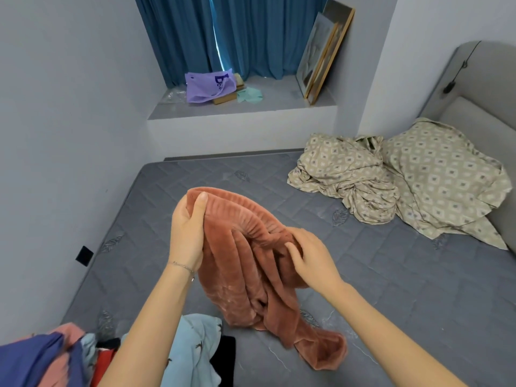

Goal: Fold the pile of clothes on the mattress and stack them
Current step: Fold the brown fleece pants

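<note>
Holding up a rust-coloured fleece garment (240, 275) over the grey quilted mattress (391, 289), the person has both hands on its ribbed, gathered band. The left hand (187, 233) grips the left, farther end of that band, its thumb laid over the front of the fabric and its fingers wrapped behind. A thin bracelet (181, 266) sits on that wrist. The right hand (310, 258) holds the nearer, right end of the band, where the cloth bunches. Its fingers curl into the folds and its thumb lies across the front. Between the two hands the band arches up. The rest of the garment hangs down, and its lower end trails onto the mattress near the person.

At the near left corner lies the pile of clothes (55, 358), still unfolded: dark blue, pink, red and black pieces, with a pale blue printed piece (195, 347) spreading to the right of the left forearm.

On the far right of the mattress sits crumpled beige bedding (391, 180) with a diamond print, against a grey padded headboard (474, 115). Beyond the far edge of the mattress is a window ledge (251, 107) with blue curtains (251, 34) behind it. On the ledge are a purple bag (206, 86), a teal cloth (250, 94) just beside it, and framed pictures (321, 57) leaning against the right wall. A black socket (84, 256) is on the left wall.
</note>
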{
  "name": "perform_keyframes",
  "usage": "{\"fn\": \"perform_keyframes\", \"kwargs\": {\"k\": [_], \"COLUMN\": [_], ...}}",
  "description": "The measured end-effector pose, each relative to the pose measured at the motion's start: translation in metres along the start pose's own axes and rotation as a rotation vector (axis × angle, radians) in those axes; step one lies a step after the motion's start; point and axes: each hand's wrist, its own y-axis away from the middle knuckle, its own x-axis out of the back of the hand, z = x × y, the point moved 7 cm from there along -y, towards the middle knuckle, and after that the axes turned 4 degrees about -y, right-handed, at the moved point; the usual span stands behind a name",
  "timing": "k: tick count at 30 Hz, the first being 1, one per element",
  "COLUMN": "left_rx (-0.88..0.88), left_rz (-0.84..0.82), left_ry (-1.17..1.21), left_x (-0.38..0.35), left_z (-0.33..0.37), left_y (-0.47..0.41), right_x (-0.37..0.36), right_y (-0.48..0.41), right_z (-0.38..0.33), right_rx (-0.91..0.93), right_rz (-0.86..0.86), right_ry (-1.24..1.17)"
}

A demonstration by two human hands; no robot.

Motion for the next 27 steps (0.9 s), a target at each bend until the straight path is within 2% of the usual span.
{"fn": "perform_keyframes", "kwargs": {"k": [5,8,10,14,17,21,23,27], "left_rx": [0.101,0.189,0.242,0.335,0.412,0.609,0.562,0.263], "left_rz": [0.079,0.109,0.097,0.036,-0.029,-0.078,-0.081,-0.247], "left_ry": [0.046,0.065,0.058,0.047,0.031,0.126,0.141,0.063], "left_x": [0.021,0.032,0.033,0.032,0.032,0.019,0.0,-0.047], "left_z": [-0.017,-0.035,-0.048,-0.069,-0.083,-0.107,-0.108,-0.082], "left_y": [-0.005,-0.01,-0.01,-0.005,0.0,0.018,0.032,0.061], "right_x": [0.003,0.01,0.013,0.019,0.023,0.013,0.003,-0.012], "right_y": [-0.004,-0.008,-0.01,-0.016,-0.021,-0.026,-0.021,-0.012], "right_z": [-0.012,-0.028,-0.034,-0.034,-0.018,0.007,0.014,0.014], "right_rx": [-0.036,0.015,-0.007,-0.112,-0.208,-0.479,-0.622,-0.75], "right_rz": [-0.021,-0.064,-0.071,0.016,0.025,-0.067,-0.05,-0.016], "right_ry": [-0.043,0.088,0.197,0.224,0.108,-0.219,-0.328,-0.48]}}
